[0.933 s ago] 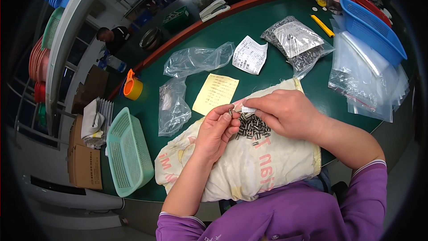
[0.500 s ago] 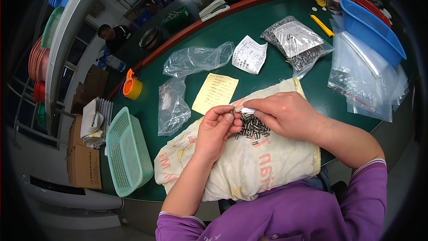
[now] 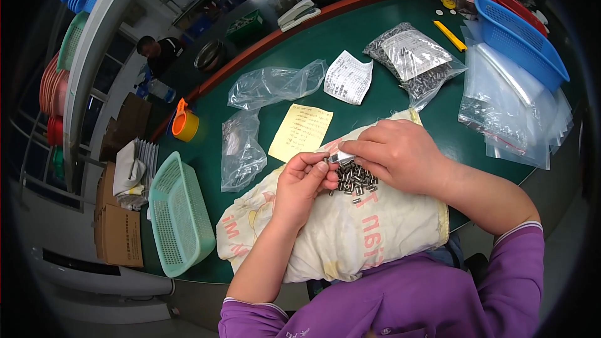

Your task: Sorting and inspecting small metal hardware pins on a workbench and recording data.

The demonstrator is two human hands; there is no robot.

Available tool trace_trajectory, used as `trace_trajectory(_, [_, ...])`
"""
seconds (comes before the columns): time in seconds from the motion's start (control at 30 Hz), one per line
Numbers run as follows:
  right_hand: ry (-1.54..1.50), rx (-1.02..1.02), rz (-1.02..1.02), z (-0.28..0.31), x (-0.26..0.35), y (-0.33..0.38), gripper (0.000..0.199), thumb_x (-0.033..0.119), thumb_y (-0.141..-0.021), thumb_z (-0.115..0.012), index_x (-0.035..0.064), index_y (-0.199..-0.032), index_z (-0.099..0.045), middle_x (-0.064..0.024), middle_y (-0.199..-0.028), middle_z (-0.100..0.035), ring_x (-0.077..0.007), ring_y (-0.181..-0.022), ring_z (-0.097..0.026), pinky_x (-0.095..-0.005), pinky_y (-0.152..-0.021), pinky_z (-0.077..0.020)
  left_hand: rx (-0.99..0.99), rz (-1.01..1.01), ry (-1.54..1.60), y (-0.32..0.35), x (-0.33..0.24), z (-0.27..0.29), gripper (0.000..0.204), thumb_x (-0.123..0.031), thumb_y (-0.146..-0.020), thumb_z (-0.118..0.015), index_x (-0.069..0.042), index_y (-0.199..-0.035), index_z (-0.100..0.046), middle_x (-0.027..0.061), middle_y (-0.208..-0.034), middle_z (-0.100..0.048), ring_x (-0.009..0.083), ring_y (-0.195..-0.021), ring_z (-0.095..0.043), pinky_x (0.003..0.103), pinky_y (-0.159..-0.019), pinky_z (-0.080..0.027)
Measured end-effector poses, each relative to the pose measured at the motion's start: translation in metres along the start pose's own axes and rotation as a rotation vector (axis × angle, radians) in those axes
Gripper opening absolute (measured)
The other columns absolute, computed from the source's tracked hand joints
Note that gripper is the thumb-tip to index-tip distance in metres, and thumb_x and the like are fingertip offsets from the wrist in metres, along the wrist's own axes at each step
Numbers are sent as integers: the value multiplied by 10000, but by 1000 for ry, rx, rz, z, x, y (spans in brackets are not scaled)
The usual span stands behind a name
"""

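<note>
My left hand (image 3: 305, 181) is closed, its thumb and forefinger pinching a small metal cylinder (image 3: 326, 159). My right hand (image 3: 395, 153) grips a slim silver-and-white tool (image 3: 342, 157) whose exact kind is unclear, and its tip meets or nearly meets the pinched cylinder. Just below both hands lies a heap of small dark metal cylinders (image 3: 358, 183), partly covered by my fingers. The heap rests on a cream cloth sack (image 3: 338, 231) with red print, spread over the table edge in front of me.
Beyond the sack are a yellow note (image 3: 301, 130), a white paper slip (image 3: 349, 79), clear plastic bags (image 3: 275, 86) and a filled parts bag (image 3: 413, 56). A green basket (image 3: 179, 213) stands left; a blue basket (image 3: 523, 40) and flat bags (image 3: 507, 97) lie right. A person (image 3: 161, 50) sits far left.
My right hand has shifted slightly at the tool, and more of its silver part now shows beside the pinched cylinder. My left hand keeps its pinch in nearly the same place.
</note>
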State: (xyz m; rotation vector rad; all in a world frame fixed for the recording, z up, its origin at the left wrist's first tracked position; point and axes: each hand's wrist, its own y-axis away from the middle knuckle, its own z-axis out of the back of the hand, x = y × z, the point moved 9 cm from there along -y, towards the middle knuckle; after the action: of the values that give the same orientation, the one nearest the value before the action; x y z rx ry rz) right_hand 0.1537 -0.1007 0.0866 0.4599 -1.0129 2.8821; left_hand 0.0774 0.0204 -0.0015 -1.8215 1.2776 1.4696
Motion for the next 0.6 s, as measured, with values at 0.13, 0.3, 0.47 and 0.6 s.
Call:
trace_trajectory(0.13, [99, -50, 51, 6, 6, -2, 224, 158, -695, -611, 128, -916, -621, -2, -815, -582, -170, -769, -561, -301, -652, -438, 20, 43, 48, 1, 1, -1, 124, -53, -855, -510, -8, -969, -522, 103, -843, -604, 109, -658, -584, 211, -598, -513])
trace_trajectory(0.3, [263, -147, 266, 17, 25, -4, 201, 138, -655, -561, 135, -853, -597, 12, -835, -554, -141, -801, -548, -294, -683, -427, 65, 99, -5, 3, 7, -5, 133, -83, -854, -524, -25, -973, -519, 72, -837, -614, 89, -647, -580, 212, -604, -506])
trace_trajectory(0.47, [298, -187, 333, 17, 30, -4, 190, 147, -639, -569, 133, -827, -585, 13, -832, -544, -139, -819, -544, -286, -710, -423, 81, 111, 5, 2, 10, -7, 137, -87, -854, -524, -25, -976, -519, 73, -832, -616, 87, -642, -579, 208, -596, -503])
trace_trajectory(0.6, [299, -201, 340, 20, 32, -3, 153, 123, -648, -575, 109, -800, -576, 12, -804, -532, -139, -819, -535, -284, -740, -417, 74, 75, -10, 0, 10, -5, 135, -73, -860, -504, -19, -983, -515, 79, -830, -615, 86, -633, -575, 204, -589, -500])
